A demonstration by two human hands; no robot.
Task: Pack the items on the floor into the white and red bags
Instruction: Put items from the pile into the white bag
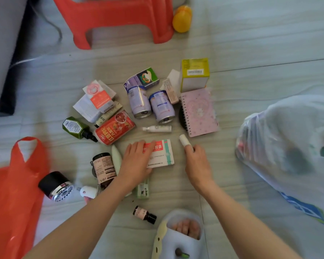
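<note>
Low in the frame, our left hand (136, 159) lies flat with straight fingers on the medicine box (162, 153), just below centre; our right hand (195, 161) is curled, empty, one bandaged finger out. The box's long axis runs left-right, tilted slightly. Most items remain unpacked; the white bag (288, 143) at right looks part-filled, the red bag (13, 193) at left flat.

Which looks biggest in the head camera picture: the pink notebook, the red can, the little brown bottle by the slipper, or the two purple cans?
1. pink notebook
2. red can
3. two purple cans, which look alike, so no ranking between them
4. little brown bottle
</note>
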